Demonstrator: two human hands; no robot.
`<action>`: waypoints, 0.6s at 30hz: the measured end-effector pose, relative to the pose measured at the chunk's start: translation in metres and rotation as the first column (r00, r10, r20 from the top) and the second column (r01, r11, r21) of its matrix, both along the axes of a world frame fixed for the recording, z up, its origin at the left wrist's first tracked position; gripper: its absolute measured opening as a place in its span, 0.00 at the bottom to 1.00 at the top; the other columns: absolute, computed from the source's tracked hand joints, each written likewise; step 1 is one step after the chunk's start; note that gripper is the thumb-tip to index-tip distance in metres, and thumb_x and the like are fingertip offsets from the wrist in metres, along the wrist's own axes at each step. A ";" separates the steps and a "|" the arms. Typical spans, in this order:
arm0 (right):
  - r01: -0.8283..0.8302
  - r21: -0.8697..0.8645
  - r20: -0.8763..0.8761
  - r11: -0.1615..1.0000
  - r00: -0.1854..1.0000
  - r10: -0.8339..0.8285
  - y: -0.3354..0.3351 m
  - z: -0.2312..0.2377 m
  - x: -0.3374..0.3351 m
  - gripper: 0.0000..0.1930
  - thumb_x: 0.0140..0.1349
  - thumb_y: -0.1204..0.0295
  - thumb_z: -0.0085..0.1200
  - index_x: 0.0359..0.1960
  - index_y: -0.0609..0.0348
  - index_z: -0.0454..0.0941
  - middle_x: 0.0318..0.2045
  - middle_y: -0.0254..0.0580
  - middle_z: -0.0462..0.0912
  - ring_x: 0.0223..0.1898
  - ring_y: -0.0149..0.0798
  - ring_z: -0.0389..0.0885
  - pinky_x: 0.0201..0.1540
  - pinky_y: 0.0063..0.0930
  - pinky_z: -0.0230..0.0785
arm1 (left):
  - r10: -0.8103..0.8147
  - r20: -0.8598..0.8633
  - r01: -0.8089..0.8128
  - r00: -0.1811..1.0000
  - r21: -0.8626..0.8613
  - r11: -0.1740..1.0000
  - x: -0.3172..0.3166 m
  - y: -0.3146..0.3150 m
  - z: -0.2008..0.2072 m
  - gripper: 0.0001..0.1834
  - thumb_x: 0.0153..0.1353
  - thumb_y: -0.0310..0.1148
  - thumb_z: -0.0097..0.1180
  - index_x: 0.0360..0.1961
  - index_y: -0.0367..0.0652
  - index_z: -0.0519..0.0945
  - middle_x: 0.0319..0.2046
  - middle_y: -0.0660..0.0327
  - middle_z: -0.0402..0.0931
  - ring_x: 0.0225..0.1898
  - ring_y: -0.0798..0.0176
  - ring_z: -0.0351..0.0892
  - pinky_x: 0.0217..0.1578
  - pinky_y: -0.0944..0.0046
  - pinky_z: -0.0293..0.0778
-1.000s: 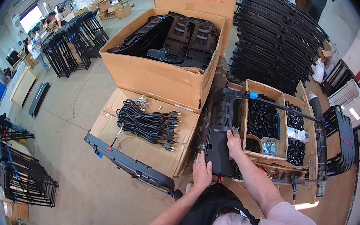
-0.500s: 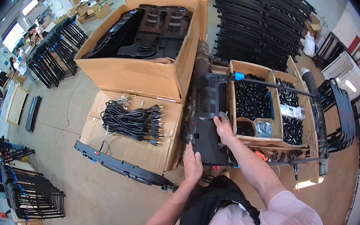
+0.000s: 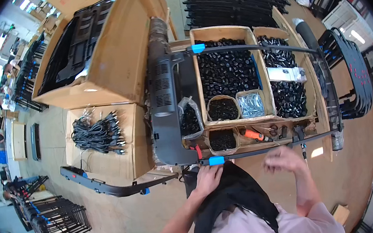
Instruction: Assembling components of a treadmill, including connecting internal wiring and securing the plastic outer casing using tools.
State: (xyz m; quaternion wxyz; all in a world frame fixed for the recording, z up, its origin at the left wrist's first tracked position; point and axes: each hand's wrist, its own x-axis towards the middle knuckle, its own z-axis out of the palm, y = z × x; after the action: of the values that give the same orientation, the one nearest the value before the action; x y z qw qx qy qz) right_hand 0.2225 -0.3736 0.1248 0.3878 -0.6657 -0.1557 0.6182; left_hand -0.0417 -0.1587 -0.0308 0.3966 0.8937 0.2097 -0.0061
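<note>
In front of me lies a long black frame (image 3: 252, 46) with a vented black housing (image 3: 162, 89) at its left end. Blue clips sit on its bars, one far (image 3: 198, 48) and one near (image 3: 217, 160). My left hand (image 3: 208, 178) is at the near bar just below that near clip, fingers curled; whether they wrap the bar is hidden. My right hand (image 3: 284, 160) is raised on the near side of the bar, slightly blurred, fingers curled in. Nothing can be made out in it. Inside the frame's outline stand wooden trays (image 3: 258, 76) of black knobs and silver screws.
An orange-handled tool (image 3: 254, 134) and a power driver (image 3: 299, 133) lie behind the near bar. At left, a carton (image 3: 143, 160) bears bundled black cables (image 3: 98, 133); a bigger open carton (image 3: 116, 64) holds black plastic shells. A curved black bar (image 3: 116, 188) juts toward me.
Both hands have left the housing and come nearer my body, the right one lifting off. The housing sits further left of the trays, uncovering a bag of black parts. My view has shifted rightward.
</note>
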 end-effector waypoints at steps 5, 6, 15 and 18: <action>0.090 -0.188 -0.178 0.978 0.976 -0.124 -0.044 -0.109 -0.054 0.16 0.73 0.61 0.58 0.46 0.62 0.87 0.33 0.39 0.89 0.29 0.28 0.84 0.28 0.19 0.71 | 0.094 0.038 -0.101 0.995 0.239 0.966 0.104 0.012 -0.073 0.20 0.64 0.36 0.62 0.54 0.39 0.80 0.51 0.50 0.76 0.57 0.43 0.75 0.57 0.44 0.74; 0.091 -0.191 -0.182 0.977 0.975 -0.126 -0.042 -0.129 -0.056 0.16 0.73 0.61 0.58 0.46 0.62 0.87 0.33 0.39 0.89 0.29 0.28 0.84 0.28 0.19 0.71 | 0.093 0.034 -0.098 0.995 0.236 0.967 0.116 0.014 -0.083 0.20 0.64 0.36 0.62 0.54 0.39 0.80 0.51 0.50 0.76 0.57 0.43 0.75 0.57 0.44 0.74; 0.792 -0.277 -0.335 0.544 0.450 -0.827 0.008 -0.298 -0.029 0.12 0.72 0.65 0.59 0.48 0.59 0.81 0.39 0.43 0.87 0.38 0.38 0.87 0.37 0.32 0.81 | 0.062 -0.298 0.054 0.953 0.366 0.929 0.152 0.006 -0.092 0.32 0.52 0.41 0.76 0.55 0.38 0.79 0.55 0.41 0.71 0.61 0.38 0.72 0.54 0.44 0.80; 0.942 -0.243 -0.433 0.233 0.109 -0.895 0.036 -0.338 -0.022 0.12 0.75 0.64 0.56 0.53 0.57 0.78 0.46 0.45 0.85 0.48 0.46 0.88 0.45 0.39 0.87 | 0.028 -0.437 0.109 0.899 0.285 0.952 0.157 0.012 -0.077 0.34 0.50 0.45 0.78 0.55 0.41 0.79 0.56 0.41 0.71 0.61 0.39 0.73 0.52 0.45 0.82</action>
State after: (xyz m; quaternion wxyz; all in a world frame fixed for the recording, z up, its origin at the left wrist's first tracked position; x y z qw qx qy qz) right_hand 0.2006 -0.3372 -0.2135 0.7403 -0.4167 0.3648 0.3811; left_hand 0.1152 -0.1469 -0.1082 0.1979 0.9238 0.2726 -0.1820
